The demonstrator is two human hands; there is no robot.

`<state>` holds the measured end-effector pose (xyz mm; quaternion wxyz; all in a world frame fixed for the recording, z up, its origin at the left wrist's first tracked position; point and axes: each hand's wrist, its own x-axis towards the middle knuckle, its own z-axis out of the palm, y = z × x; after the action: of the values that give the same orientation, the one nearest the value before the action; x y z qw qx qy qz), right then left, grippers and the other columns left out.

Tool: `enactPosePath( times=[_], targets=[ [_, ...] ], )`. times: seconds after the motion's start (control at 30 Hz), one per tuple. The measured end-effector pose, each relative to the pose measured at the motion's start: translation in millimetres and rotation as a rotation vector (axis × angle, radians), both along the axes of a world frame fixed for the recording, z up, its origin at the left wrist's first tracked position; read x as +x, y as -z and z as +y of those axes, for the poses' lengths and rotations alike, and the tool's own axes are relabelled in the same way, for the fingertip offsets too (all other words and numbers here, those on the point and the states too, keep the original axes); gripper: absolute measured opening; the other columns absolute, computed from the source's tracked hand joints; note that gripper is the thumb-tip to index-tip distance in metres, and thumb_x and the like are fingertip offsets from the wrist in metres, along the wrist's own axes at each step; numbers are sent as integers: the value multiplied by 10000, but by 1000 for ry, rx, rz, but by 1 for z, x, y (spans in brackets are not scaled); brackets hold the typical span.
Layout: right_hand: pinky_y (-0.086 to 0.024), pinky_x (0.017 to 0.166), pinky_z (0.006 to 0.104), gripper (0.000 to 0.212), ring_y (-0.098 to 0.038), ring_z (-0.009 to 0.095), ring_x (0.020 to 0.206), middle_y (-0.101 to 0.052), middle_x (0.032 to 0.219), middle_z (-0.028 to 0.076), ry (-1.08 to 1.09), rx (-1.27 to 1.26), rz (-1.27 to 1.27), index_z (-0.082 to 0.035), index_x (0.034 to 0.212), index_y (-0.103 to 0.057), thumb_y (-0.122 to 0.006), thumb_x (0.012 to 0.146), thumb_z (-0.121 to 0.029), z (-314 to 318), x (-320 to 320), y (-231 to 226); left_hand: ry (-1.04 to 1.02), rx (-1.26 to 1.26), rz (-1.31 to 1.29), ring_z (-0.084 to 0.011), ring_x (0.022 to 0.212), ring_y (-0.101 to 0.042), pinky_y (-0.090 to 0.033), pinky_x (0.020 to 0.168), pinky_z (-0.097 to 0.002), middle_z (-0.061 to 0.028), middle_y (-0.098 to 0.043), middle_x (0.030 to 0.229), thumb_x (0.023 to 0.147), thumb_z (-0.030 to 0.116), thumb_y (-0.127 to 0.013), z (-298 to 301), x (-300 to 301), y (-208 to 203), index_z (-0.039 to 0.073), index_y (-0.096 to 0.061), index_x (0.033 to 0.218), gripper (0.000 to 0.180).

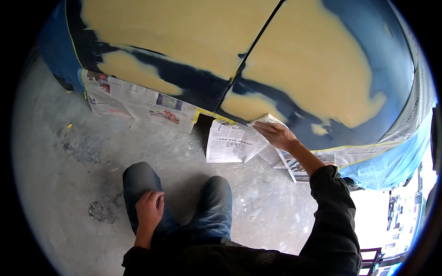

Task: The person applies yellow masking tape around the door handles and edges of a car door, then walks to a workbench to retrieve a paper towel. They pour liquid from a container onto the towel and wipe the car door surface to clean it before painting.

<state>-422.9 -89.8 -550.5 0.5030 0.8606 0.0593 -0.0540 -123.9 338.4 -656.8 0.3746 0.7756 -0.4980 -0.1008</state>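
Observation:
Ahead of me is a car's side (pixel 304 60), dark blue with large patches of tan filler and a narrow gap between two panels. My right hand (pixel 277 134) reaches to the lower edge of the right panel. Its fingers are closed on a white cloth (pixel 272 118) pressed against the panel; whether it is fabric or a paper wipe is hard to tell. My left hand (pixel 149 209) rests on my left thigh, fingers curled, with nothing visible in them.
Newspaper masking sheets (pixel 142 102) hang along the car's lower edge, held by yellow tape (pixel 216 117). Blue plastic film (pixel 391 168) covers the car's right end. Grey concrete floor (pixel 73 184) lies below, with a bright opening at the right.

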Motion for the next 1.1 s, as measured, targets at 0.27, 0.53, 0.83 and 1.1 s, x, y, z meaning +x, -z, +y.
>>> enactPosePath(
  times=[0.27,0.53,0.83,1.1],
  targets=[
    [-204,1213,353,576,-218,167,1499,-278,1615,14,111,160,-273,-84,1486,-425,-468,924,-207,25,125,-33,41,16,-83,-287,829,-653,-529,699,-399,-80,-669,877,842,95,-664,-1,12,8,91,-683,932,92],
    [-125,1207,308,632,-164,139,1515,-298,1609,4,4,27,-46,-52,1485,-421,-482,893,-264,5,117,58,42,-7,-55,-285,840,-651,-529,709,-399,-72,-671,875,863,96,-655,13,15,9,92,-681,929,72],
    [-225,1200,304,621,-199,129,1500,-232,1630,-34,237,449,-146,-129,1538,-321,-460,934,-171,22,118,-46,85,3,-101,-298,825,-644,-522,705,-414,-80,-668,868,855,106,-666,1,19,16,87,-675,916,64],
    [-226,1170,492,612,-250,185,1487,-269,1620,-8,187,22,-756,-198,1518,-388,-497,953,-408,11,42,-131,118,61,-125,-316,817,-644,-516,682,-427,-91,-666,834,853,159,-674,-9,16,18,98,-689,888,72]
  ],
)
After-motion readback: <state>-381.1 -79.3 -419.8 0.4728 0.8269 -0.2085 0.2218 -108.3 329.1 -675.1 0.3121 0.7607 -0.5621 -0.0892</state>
